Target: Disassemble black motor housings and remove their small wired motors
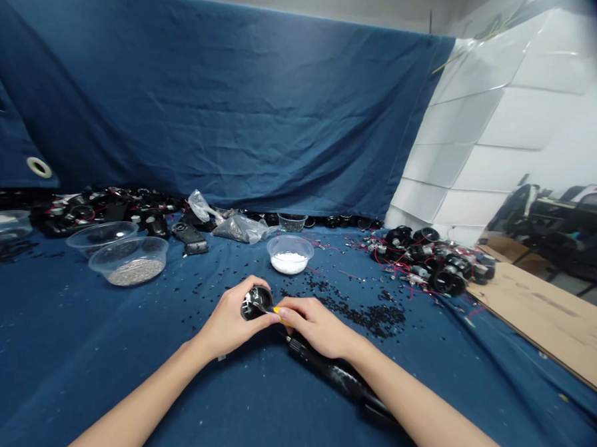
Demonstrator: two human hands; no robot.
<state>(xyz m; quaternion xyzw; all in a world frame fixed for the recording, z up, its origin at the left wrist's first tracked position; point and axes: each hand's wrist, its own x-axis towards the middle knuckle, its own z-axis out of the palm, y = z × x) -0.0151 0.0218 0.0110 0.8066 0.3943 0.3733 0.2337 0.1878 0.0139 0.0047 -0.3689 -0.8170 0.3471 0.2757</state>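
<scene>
My left hand [231, 320] is closed round a small black round part [256, 299], held just above the blue cloth [110, 367]. My right hand [316, 326] pinches a thin metal tool with a yellow handle [278, 312], its tip resting at the part's opening. A black elongated tool [336, 375] lies on the cloth under my right wrist. Loose black granules [368, 316] are scattered just right of my hands.
A clear cup of white material [290, 254] stands behind my hands. Clear bowls, one with grey grains [130, 261], sit at the left. Heaps of black wired parts lie at the back left [102, 207] and right [430, 260]. Cardboard [558, 323] covers the right edge.
</scene>
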